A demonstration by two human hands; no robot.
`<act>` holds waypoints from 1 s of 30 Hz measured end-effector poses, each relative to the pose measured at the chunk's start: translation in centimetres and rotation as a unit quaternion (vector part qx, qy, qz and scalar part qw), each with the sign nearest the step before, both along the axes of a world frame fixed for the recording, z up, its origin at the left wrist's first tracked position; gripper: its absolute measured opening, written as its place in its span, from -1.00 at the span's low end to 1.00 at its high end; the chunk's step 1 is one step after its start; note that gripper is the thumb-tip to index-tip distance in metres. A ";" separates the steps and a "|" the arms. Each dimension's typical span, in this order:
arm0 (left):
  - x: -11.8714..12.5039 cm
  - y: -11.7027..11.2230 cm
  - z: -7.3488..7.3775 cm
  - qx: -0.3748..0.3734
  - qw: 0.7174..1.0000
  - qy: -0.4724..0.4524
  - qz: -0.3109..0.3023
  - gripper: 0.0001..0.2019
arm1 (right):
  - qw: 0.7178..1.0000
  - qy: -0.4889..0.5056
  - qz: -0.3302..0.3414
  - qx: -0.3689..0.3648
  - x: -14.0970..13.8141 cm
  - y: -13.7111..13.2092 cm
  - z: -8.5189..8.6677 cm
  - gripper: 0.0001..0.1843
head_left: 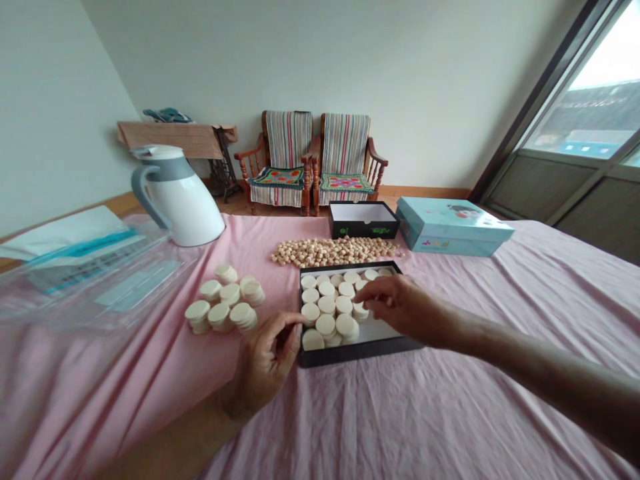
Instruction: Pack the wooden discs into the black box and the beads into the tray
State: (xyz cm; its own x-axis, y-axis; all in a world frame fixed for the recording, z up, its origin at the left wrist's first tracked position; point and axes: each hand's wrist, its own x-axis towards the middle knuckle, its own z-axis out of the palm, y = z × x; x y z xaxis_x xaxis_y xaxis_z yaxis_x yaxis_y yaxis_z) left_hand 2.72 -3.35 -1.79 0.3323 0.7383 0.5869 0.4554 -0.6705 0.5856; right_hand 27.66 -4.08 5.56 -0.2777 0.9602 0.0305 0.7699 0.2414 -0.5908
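A shallow black box (350, 353) with a white inside lies on the pink cloth. Stacks of pale round discs (327, 305) stand in it in close rows, mostly to the left and back. At the box's left wall is my left hand (267, 350), its index finger and thumb closed on the rim. My right hand (393, 300) reaches over the box from the right. Its bent fingers close about a stack of discs (361, 311) at the right end of a row, partly hidden by the hand. More disc stacks (230, 295) stand on the cloth left of the box.
Behind the box spreads a heap of small pale wooden pieces (335, 251). An open black box (363, 220) and a light blue box (455, 227) stand farther back. To the left are a white and grey jug (183, 200) and clear plastic bags (115, 280).
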 end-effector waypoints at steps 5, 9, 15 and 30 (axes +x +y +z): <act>-0.1 0.0 -0.3 -0.007 1.000 -0.001 0.005 -0.84 | 0.990 -0.054 0.114 0.063 -1.7 -0.3 0.3 -0.65; -0.1 0.0 -0.4 -0.007 1.000 -0.004 0.000 -0.85 | 0.985 -0.103 0.132 0.030 -2.5 0.9 0.1 -0.67; -0.2 0.1 -0.3 -0.005 1.000 0.002 0.002 -0.86 | 0.973 -0.168 0.160 0.010 -3.3 2.1 0.4 -0.65; -0.2 -0.2 -0.7 -0.090 0.995 -0.050 0.002 -0.88 | 0.978 -0.065 0.188 -0.066 -4.5 0.7 3.1 -0.59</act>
